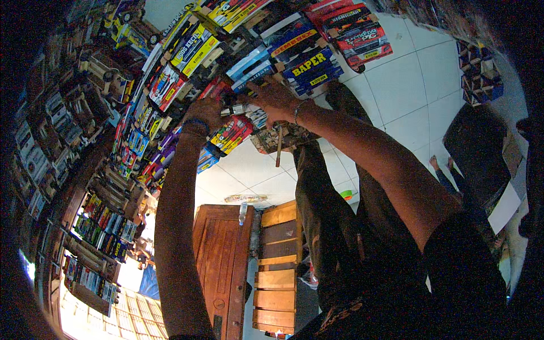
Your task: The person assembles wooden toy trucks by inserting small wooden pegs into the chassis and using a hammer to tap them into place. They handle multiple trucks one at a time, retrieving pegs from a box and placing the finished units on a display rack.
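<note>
Amid a crowded bank of brightly painted toy trucks, both my hands meet at one small toy truck (258, 117) with whitish and pale-blue parts. My left hand (205, 112) is curled at its left side, the fingertips dark and partly hidden. My right hand (275, 101) bends over it from the right, with thumb and fingers closing on its edge. A thin wooden stick (278, 150) points down below my right hand; what it belongs to is hidden. Just under the hands sits a red-and-yellow toy truck panel (231, 135), beside a brown mottled piece (286, 139).
A blue toy truck (310, 71) and a red one (362, 38) stand beyond my right hand. More toy trucks fill the shelves (93, 263) at left. White floor tiles (405, 73) lie at right. A wooden door (221, 249) and a plastic bottle (243, 213) appear below.
</note>
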Demonstrator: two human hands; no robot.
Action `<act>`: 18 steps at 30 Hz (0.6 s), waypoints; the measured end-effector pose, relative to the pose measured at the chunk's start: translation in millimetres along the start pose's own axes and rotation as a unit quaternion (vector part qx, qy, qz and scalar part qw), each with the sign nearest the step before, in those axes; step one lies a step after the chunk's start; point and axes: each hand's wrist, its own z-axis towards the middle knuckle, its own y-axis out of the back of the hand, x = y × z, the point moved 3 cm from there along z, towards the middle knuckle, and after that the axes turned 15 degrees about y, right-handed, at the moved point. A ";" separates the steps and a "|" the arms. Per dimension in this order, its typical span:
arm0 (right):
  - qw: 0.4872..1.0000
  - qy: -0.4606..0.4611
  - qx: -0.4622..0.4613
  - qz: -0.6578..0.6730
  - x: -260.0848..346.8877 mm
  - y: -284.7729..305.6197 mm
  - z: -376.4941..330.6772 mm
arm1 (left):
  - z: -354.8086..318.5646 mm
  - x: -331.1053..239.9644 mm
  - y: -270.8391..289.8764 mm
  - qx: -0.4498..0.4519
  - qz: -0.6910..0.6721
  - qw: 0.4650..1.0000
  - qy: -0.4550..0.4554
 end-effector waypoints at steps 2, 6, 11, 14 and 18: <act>1.000 -0.005 0.010 0.014 -0.6 -0.7 -0.6 | 0.5 -3.7 -0.4 0.054 0.008 0.997 0.048; 0.999 -0.004 0.021 0.027 -0.4 1.5 0.6 | 1.8 -4.6 3.2 -0.012 0.025 1.000 0.003; 0.999 -0.022 0.017 0.039 0.5 7.0 -1.2 | 22.4 0.9 -2.6 0.035 0.106 0.992 -0.051; 0.999 -0.039 0.021 0.023 -0.1 7.2 -2.7 | 24.7 4.0 -7.0 0.073 0.112 0.991 -0.013; 1.000 -0.016 -0.011 0.018 -1.2 5.0 -1.3 | 10.6 0.8 1.3 -0.057 -0.020 0.995 -0.075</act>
